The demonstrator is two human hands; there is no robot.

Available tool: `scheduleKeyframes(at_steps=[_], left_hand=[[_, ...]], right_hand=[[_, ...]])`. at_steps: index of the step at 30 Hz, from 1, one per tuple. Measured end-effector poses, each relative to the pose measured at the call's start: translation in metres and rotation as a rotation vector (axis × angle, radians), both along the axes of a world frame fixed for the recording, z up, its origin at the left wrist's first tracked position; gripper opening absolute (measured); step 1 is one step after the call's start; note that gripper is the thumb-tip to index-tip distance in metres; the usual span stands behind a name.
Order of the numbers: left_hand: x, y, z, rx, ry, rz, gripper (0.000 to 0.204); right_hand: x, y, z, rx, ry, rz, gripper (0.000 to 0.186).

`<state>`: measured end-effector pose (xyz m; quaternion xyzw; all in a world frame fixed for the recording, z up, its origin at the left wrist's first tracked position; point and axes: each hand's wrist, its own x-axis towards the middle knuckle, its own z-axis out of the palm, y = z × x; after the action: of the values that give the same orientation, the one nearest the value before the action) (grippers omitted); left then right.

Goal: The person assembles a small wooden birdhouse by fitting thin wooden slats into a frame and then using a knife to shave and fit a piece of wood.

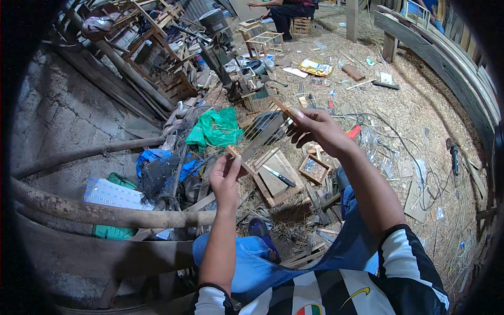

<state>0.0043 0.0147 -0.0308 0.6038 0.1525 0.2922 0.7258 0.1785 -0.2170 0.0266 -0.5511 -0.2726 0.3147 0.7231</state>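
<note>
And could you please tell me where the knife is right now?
In the head view, the knife lies slightly right of and below centre, on the wooden panel, between the left hand and the small wooden tray.

Your left hand pinches a wooden strip, left of the black-handled knife; your right hand grips another strip, above the knife. Thin pale lines between strips. Knife lies on wooden board; small wooden tray right of knife, green plastic bag up-left of it.
</note>
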Motion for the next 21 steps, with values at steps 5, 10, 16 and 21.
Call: scheduleKeyframes(at_steps=[5,10,16,21], left_hand=[[0.002,-0.005,0.000,-0.089,-0.032,-0.039,0.036],[0.001,-0.011,0.009,-0.198,-0.032,-0.105,0.039],[0.003,-0.016,0.001,-0.385,0.011,-0.149,0.030],[0.000,-0.012,-0.012,-0.508,0.047,-0.203,0.024]], right_hand=[[0.001,0.005,-0.008,0.048,0.097,-0.006,0.043],[0.001,0.007,-0.014,0.125,0.191,0.004,0.052],[0.002,0.006,-0.015,0.117,0.137,-0.060,0.063],[-0.006,0.009,-0.009,0.197,0.108,-0.077,0.059]])
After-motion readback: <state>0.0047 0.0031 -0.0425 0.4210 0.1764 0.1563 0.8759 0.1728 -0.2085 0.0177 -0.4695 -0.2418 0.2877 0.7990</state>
